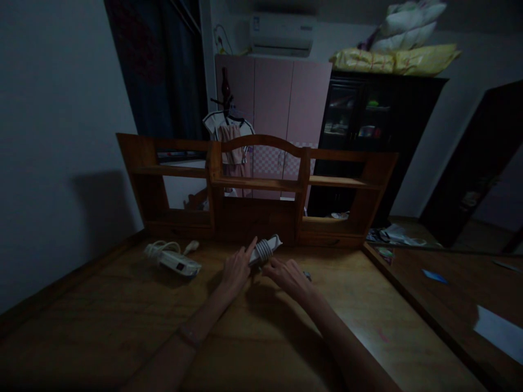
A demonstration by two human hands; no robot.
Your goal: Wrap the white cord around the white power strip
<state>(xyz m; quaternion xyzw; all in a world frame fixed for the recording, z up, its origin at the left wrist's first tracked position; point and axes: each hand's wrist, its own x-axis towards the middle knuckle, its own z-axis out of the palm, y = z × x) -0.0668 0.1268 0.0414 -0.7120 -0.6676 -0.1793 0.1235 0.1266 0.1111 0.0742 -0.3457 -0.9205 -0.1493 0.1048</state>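
Observation:
A white power strip is tilted up just above the wooden desk, in front of the shelf unit. Its grey cord is wound round the strip in several coils. My left hand is closed on the near end of the strip, with the index finger stretched along its side. Beside the coils, the fingers of my right hand pinch the cord; the exact grip is partly hidden. A second white power strip lies on the desk to the left, with its pale cord bundled and its plug lying behind it.
A wooden shelf unit stands along the desk's back edge. Behind my right hand lies a small dark object. A raised edge separates the desk from a brown surface at right, which holds a blue card and white paper.

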